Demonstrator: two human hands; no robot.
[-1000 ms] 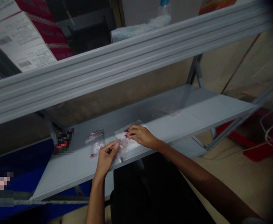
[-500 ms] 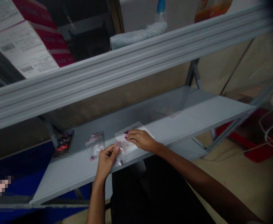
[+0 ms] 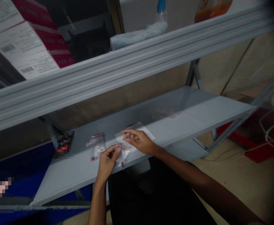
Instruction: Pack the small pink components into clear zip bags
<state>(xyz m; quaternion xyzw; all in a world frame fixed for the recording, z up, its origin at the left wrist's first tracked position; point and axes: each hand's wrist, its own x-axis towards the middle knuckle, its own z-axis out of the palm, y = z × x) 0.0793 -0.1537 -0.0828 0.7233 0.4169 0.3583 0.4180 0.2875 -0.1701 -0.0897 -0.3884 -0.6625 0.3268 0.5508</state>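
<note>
My left hand (image 3: 109, 158) pinches the top of a small clear zip bag (image 3: 126, 154) at the shelf's front edge; a small dark piece shows low in it. My right hand (image 3: 141, 141) is curled, palm partly turned up, with small pink and purple pieces (image 3: 129, 137) in its fingers, too small to name. It hovers over a white sheet of paper (image 3: 146, 130), just right of the bag's mouth. Left of my left hand lies a group of clear zip bags (image 3: 97, 149) with pinkish pieces at the bottom.
More flat clear bags (image 3: 166, 113) lie farther back on the grey shelf (image 3: 205, 106). A dark-and-red pixelated item (image 3: 64, 144) sits at its left end. A ridged metal beam (image 3: 92, 73) crosses above, with stacked boxes (image 3: 33, 47) and a cloth (image 3: 139, 34) behind it.
The pink pieces under my right fingers on the paper are now gathered in that hand, which has curled and turned palm up. My left hand stays nearly in place with the bag.
</note>
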